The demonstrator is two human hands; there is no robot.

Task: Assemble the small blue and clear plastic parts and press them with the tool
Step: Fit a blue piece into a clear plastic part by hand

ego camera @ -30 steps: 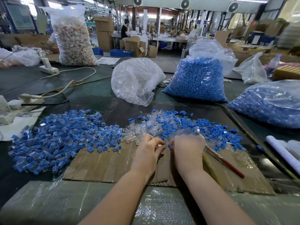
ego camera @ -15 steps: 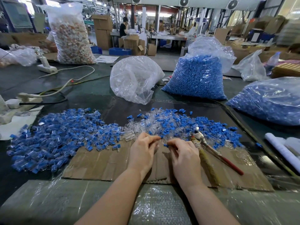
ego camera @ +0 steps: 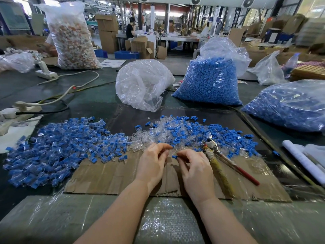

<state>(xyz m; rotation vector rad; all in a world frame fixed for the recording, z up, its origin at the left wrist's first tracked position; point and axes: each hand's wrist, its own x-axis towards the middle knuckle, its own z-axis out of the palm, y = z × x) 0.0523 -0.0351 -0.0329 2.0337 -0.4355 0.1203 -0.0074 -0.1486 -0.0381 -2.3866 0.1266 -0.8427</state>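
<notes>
Near the bench's front edge, the right hand (ego camera: pixel 195 167) pinches a blue part (ego camera: pixel 174 157); the left hand (ego camera: pixel 152 162) pinches something small, possibly a clear part. Misalignment could jam the parts. Pliers (ego camera: pixel 213 150) lie just right.

**Bright hall, soft bench light, warped edges**

Daylight floods in from the far windows (ego camera: pixel 316 6), blown out to white. The dark work table (ego camera: pixel 105 95) sits dimmer, under soft, weak shadows. Glare streaks the clear plastic bag (ego camera: pixel 142 85) and the plastic wrap (ego camera: pixel 167 222) at the near edge. The wide lens bends the corners; the background is slightly blurred.
</notes>
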